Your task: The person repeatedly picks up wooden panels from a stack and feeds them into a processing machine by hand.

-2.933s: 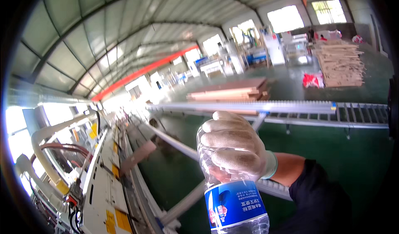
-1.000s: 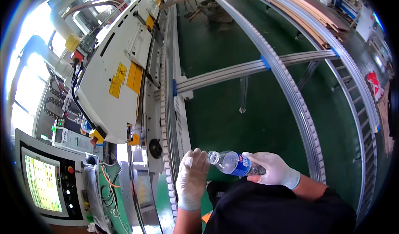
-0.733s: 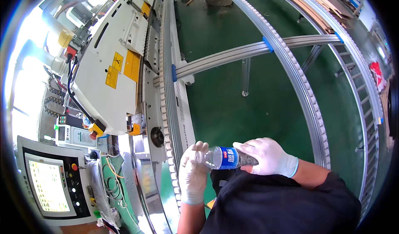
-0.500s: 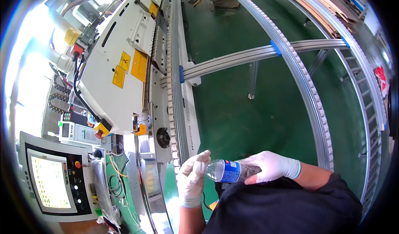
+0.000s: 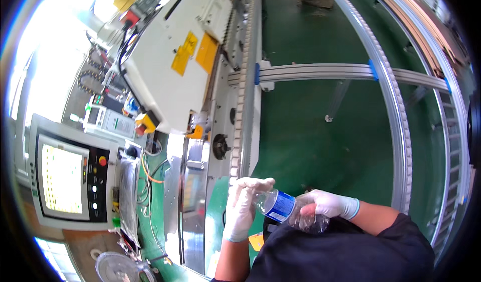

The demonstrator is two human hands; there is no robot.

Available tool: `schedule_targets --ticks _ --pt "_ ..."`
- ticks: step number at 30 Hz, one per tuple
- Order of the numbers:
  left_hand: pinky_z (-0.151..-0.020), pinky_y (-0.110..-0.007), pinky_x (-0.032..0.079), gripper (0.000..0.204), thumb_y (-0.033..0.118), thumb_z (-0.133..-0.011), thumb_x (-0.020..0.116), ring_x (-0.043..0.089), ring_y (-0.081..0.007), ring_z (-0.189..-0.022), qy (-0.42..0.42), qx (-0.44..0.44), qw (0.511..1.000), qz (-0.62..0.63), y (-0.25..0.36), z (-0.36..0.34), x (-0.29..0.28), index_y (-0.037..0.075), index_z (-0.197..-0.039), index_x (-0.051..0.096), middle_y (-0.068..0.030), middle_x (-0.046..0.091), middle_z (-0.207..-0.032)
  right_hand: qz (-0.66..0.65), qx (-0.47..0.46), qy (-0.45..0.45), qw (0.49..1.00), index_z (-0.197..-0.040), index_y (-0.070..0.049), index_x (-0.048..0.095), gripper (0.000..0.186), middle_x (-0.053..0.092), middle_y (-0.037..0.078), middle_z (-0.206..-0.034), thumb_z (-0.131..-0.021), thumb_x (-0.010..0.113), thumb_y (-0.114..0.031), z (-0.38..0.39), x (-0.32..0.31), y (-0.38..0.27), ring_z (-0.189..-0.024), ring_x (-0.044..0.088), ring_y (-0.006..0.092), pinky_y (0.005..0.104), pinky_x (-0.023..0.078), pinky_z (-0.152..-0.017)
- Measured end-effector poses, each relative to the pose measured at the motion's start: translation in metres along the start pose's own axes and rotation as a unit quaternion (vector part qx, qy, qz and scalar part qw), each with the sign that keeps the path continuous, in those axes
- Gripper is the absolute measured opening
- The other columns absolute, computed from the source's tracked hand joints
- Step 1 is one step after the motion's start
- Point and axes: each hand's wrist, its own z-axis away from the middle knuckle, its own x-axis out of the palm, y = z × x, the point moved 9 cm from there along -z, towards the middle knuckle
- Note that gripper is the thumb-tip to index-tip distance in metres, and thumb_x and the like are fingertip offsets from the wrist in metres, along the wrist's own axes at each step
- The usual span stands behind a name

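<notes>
A clear plastic bottle point(image 5: 280, 205) with a blue label lies slanted between my gloved hands, its neck end toward the upper left and hidden by fingers. My left hand point(image 5: 243, 207), in a white glove, is closed around that neck end. My right hand point(image 5: 325, 204), also in a white glove, grips the bottle's lower body, with the bottom showing below the fingers. Both are held in front of my dark clothing point(image 5: 340, 247), just beside the near end of a roller rail point(image 5: 243, 131).
A white machine point(image 5: 165, 76) with yellow labels runs along the left, with a control screen point(image 5: 62, 176) and cables at the lower left. A fan point(image 5: 115, 267) sits at the bottom left. Aluminium rails point(image 5: 310, 71) cross the green floor point(image 5: 320, 146). Long boards point(image 5: 416, 36) lie at the upper right.
The bottle, earlier held upright in my right hand, is now low and slanted, with my left hand closed on its neck end. The view has turned down and shifted slightly.
</notes>
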Motion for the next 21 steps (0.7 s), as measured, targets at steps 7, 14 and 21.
schedule_targets --ticks 7,14,21 --pt "-0.096 -0.042 0.046 0.026 0.029 -0.103 0.046 0.060 -0.0270 -0.106 0.275 0.096 0.935 0.201 0.004 0.023 -0.111 0.005 -0.111 0.052 -0.0123 0.061 -0.108 0.158 -0.312 0.177 0.920 -0.144 0.003 0.031 0.095 0.057 0.024 -0.127 -0.082 0.067 -0.059 -0.027 -0.021 -0.061 -0.098 0.068 0.0300 0.0387 0.056 -0.084" --pt "-0.100 -0.042 0.043 0.026 0.029 -0.103 0.045 0.058 -0.0256 -0.110 0.320 0.152 0.919 0.170 0.029 0.062 -0.145 0.005 -0.112 0.052 -0.0145 0.062 -0.114 -0.098 -0.079 0.143 0.982 -0.123 -0.005 0.047 0.046 0.064 0.016 -0.101 -0.094 0.059 -0.038 -0.125 -0.007 -0.010 -0.063 0.055 0.0116 0.0227 0.045 -0.049" --pt "-0.088 -0.034 0.050 0.025 0.026 -0.104 0.043 0.064 -0.0195 -0.095 0.362 0.138 0.902 -0.190 0.059 0.121 -0.215 0.004 -0.114 0.050 -0.0140 0.066 -0.108 -0.051 0.025 0.045 0.997 -0.115 -0.004 0.052 0.053 0.065 0.016 -0.094 -0.093 0.054 -0.052 -0.196 0.043 -0.001 -0.056 0.057 0.0149 0.0227 0.042 -0.046"
